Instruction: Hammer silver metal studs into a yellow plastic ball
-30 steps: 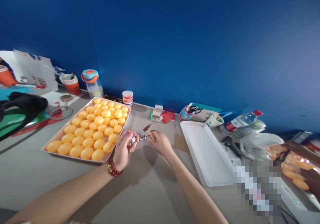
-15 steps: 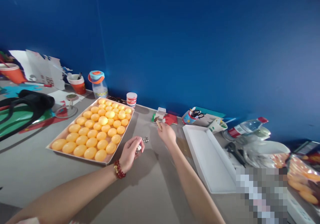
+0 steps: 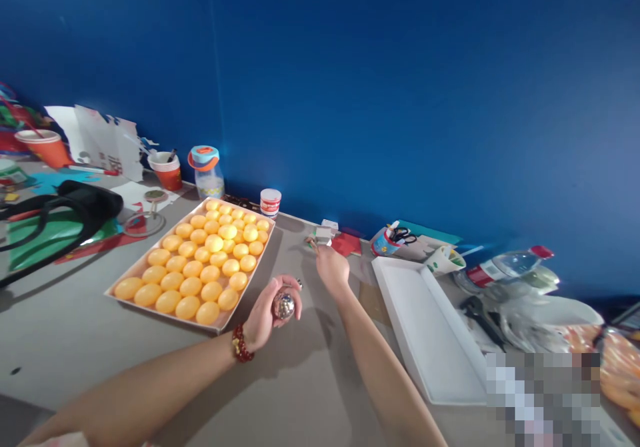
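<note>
My left hand [image 3: 267, 310] is curled round a shiny silver ball [image 3: 284, 306], whose polished face shows between the thumb and fingers. A small metallic bit [image 3: 299, 284] shows just past its fingertips. Farther off, my right hand [image 3: 333, 270] reaches toward the back of the table with its fingers closed. At its fingertips are a small grey-white block [image 3: 324, 235] and a thin brown piece [image 3: 311, 241]; what the fingers grip is hidden. Red paper [image 3: 347, 244] lies beside that hand.
A shallow box of orange balls [image 3: 220, 330] stands left of my hands. To the right is a long white tray [image 3: 430, 327]. Along the wall are a lidded bottle [image 3: 207, 174], a small tub [image 3: 271, 202], a pen cup [image 3: 385, 242] and a plastic bottle [image 3: 505, 266].
My left hand has turned, so more of the silver ball shows. My right hand's fingers have closed near the grey-white block. The view has shifted slightly to the left.
</note>
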{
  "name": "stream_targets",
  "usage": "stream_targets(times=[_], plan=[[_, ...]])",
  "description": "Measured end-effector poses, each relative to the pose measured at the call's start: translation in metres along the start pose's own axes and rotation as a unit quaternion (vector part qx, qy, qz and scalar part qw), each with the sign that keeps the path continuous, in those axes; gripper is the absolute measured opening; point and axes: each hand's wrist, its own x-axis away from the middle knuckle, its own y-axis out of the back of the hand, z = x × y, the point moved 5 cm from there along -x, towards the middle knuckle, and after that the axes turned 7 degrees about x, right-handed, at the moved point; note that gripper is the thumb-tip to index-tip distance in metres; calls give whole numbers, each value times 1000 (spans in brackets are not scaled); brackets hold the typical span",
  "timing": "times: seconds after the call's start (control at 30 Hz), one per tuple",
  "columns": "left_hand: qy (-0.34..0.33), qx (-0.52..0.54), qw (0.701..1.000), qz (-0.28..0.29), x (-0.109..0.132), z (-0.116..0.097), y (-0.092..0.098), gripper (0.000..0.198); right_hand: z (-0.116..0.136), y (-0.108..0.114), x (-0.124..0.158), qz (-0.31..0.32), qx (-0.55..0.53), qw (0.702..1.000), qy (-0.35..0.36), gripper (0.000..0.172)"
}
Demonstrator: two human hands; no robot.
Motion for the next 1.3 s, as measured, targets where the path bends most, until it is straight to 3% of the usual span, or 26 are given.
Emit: stream_targets(times=[0.3, 0.53, 0.77, 0.97, 1.13, 1.2, 1.3], plan=[[-24, -40, 999, 28, 5, -2, -4, 38, -3, -4, 3, -3, 10, 1000, -8, 25], [-17, -79, 996, 28, 6, -7, -4, 20, -2, 0, 3, 8, -11, 1000, -9, 25], [-11, -99, 995, 19, 7, -13, -8, 19, -9, 18, 28, 1, -76, 997, 0, 21], [9, -91, 996, 7, 7, -6, -5, 26, -25, 38, 61, 13, -219, 976, 16, 5], [3, -45, 998, 54, 12, -5, -11, 29, -29, 45, 104, 55, -382, 922, 25, 20], [-1, -44, 995, 84, 15, -7, -17, 31, -26, 44, 120, 89, -574, 814, 20, 22], [-27, -95, 988, 115, 19, -13, -24, 30, -19, 42, 138, 131, -717, 685, 9, 27]])
